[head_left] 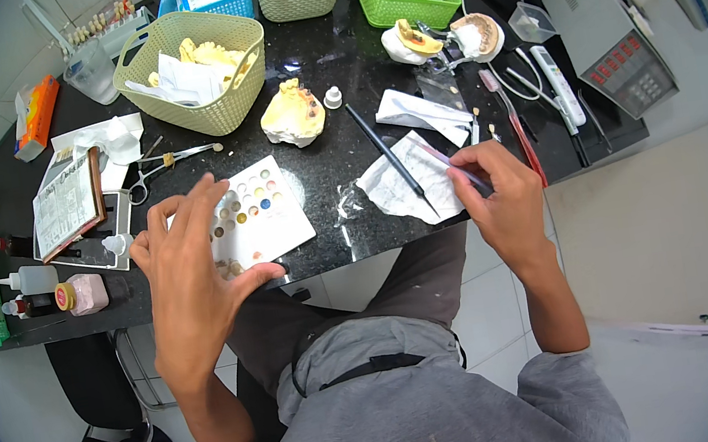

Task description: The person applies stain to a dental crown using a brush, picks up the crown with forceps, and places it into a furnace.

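My left hand [188, 273] spreads over a white mixing palette [294, 216] with rows of coloured dabs, its thumb at the near edge; I cannot tell whether it grips it. My right hand [502, 199] pinches a slim brush-like tool [466, 172], tip hidden or unclear, above a crumpled white tissue [396, 196]. A dark thin brush [384, 148] lies across that tissue. Behind them stand a cream dental cast [293, 116] and a small white pot [333, 96]. A folded white paper [415, 111] lies beyond the tissue.
Baskets [202, 120] line the back of the black counter [349, 249]. Scissor-like forceps [167, 162], a notepad [68, 204] and bottles [86, 296] lie left. More casts [478, 38], long tools [558, 85] and a grey machine [606, 37] are right. A black chair [85, 380] stands lower left.
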A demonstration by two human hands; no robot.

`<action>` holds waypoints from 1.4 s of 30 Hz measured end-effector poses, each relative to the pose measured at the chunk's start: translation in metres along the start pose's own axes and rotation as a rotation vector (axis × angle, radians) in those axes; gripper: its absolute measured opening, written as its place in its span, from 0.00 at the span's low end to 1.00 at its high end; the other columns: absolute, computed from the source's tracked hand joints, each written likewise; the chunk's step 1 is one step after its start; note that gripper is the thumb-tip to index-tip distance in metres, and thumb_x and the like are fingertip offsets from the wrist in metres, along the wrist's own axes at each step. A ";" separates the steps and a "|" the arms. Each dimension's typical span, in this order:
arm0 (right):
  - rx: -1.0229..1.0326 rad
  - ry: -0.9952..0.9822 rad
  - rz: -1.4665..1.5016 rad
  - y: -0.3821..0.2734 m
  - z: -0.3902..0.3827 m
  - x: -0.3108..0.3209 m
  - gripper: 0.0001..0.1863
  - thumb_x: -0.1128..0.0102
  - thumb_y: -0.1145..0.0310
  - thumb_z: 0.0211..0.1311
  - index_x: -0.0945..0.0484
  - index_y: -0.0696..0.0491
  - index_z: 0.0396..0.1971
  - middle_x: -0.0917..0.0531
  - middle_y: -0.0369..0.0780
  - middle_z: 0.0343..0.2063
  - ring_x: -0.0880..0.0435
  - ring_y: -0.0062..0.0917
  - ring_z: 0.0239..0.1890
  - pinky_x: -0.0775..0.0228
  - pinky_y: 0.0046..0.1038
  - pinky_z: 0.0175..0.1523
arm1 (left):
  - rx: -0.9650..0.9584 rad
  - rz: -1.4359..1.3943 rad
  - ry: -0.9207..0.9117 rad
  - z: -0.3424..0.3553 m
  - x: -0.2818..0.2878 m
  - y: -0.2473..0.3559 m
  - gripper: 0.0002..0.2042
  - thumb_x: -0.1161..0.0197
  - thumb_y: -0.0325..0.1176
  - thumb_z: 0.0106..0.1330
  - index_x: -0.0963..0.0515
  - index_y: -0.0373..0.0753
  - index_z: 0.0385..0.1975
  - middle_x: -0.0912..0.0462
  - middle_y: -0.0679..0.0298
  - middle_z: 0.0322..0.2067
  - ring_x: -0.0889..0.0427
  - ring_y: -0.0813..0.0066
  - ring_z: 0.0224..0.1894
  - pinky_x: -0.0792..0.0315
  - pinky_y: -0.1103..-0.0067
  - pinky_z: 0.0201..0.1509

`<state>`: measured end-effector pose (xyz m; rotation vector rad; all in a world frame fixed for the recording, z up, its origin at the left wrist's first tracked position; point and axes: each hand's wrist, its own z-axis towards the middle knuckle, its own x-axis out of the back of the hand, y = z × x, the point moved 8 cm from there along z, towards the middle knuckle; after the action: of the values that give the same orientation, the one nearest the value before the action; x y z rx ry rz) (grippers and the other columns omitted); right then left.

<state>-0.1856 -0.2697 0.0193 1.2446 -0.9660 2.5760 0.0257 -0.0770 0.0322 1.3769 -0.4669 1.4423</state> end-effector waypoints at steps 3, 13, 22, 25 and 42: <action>0.251 0.156 -0.207 -0.034 0.008 0.008 0.08 0.33 0.78 0.50 0.22 0.58 0.31 0.20 0.40 0.26 0.21 0.30 0.22 0.30 0.26 0.29 | -0.048 -0.048 0.188 -0.004 0.021 0.013 0.32 0.23 0.38 0.38 0.25 0.39 0.48 0.21 0.61 0.42 0.27 0.60 0.47 0.40 0.67 0.53; 0.067 -0.007 0.037 -0.044 0.013 -0.021 0.07 0.32 0.75 0.52 0.24 0.57 0.24 0.23 0.40 0.20 0.24 0.30 0.17 0.36 0.28 0.21 | 0.068 -0.250 0.448 -0.058 0.032 -0.006 0.05 0.34 0.24 0.55 0.18 0.36 0.31 0.19 0.62 0.28 0.23 0.65 0.32 0.33 0.74 0.40; 0.034 -0.245 -0.115 -0.036 0.018 -0.042 0.08 0.35 0.75 0.54 0.25 0.58 0.31 0.23 0.44 0.24 0.20 0.39 0.25 0.30 0.35 0.29 | -0.058 0.196 0.226 0.051 0.003 -0.041 0.07 0.38 0.19 0.54 0.19 0.32 0.33 0.17 0.58 0.33 0.21 0.60 0.38 0.28 0.70 0.43; 0.017 -0.236 -0.121 -0.033 0.020 -0.043 0.08 0.36 0.76 0.53 0.25 0.58 0.32 0.21 0.45 0.26 0.20 0.40 0.25 0.29 0.35 0.30 | -0.034 0.290 0.128 0.062 -0.014 -0.051 0.09 0.38 0.19 0.52 0.18 0.33 0.33 0.17 0.56 0.33 0.21 0.60 0.40 0.27 0.69 0.46; -0.373 -0.161 1.071 -0.009 0.013 -0.035 0.07 0.39 0.74 0.60 0.28 0.60 0.33 0.21 0.38 0.24 0.20 0.18 0.27 0.25 0.18 0.30 | -0.106 0.146 0.049 0.064 -0.014 -0.049 0.08 0.44 0.15 0.56 0.24 0.31 0.34 0.22 0.53 0.33 0.20 0.54 0.36 0.27 0.66 0.40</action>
<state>-0.1510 -0.2650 0.0040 0.9631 -2.5575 2.6671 0.0959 -0.1165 0.0189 1.2418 -0.6143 1.5429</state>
